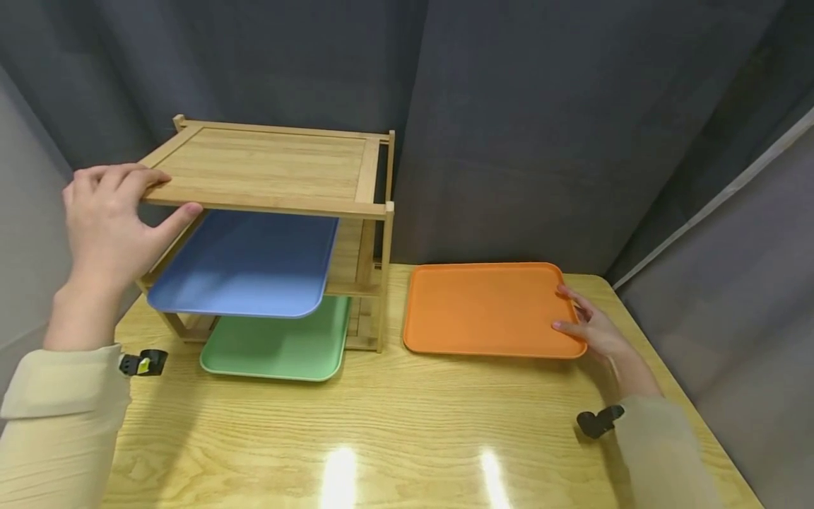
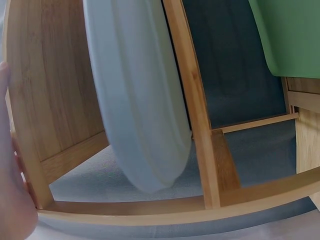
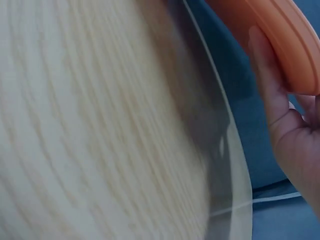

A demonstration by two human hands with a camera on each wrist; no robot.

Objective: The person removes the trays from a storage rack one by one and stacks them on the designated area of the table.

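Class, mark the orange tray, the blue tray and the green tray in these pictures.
orange tray (image 1: 483, 307), head view, middle of its flat base.
blue tray (image 1: 248, 265), head view, middle of its top face.
green tray (image 1: 282, 346), head view, exposed front part.

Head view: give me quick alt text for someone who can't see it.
A person's left hand grips the top of a bamboo rack holding a blue tray above a green tray. The right hand holds an orange tray on the wooden table.
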